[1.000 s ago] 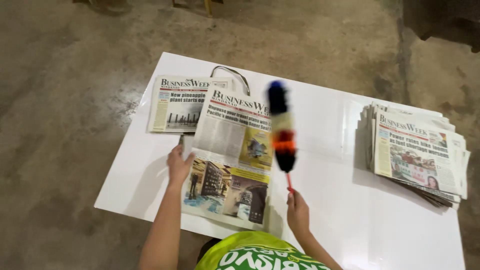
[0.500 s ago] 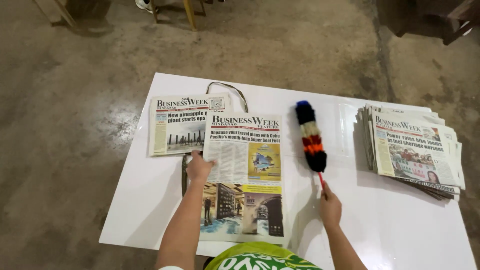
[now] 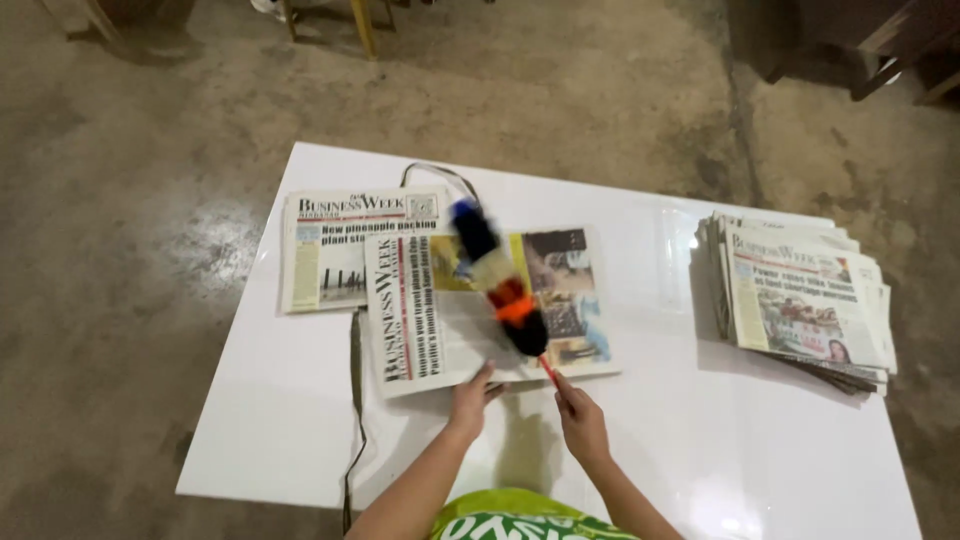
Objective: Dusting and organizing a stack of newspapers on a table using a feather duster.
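A white surface (image 3: 300, 440) stands on a concrete floor (image 3: 130, 260). Near its middle lies an open newspaper (image 3: 430, 330), turned sideways so its masthead runs along the left edge. The left hand (image 3: 470, 398) rests on the paper's near edge, fingers spread flat and pressing it down; it grips nothing. The right hand (image 3: 582, 424) is closed around the thin red handle of a duster (image 3: 497, 282), whose fluffy head is banded blue, cream, orange and black. The duster's head lies slanted over the open newspaper, blurred, reaching from near the right hand up toward the paper's far edge.

A second, folded newspaper (image 3: 330, 250) lies just behind and to the left, partly covered by the open one. A dark cord (image 3: 355, 400) runs along the surface left of the open paper and off the near edge, with a loop showing at the far side. Well apart, at the right end, sits a stack of newspapers (image 3: 800, 300). Chair legs (image 3: 365, 25) show at the top.
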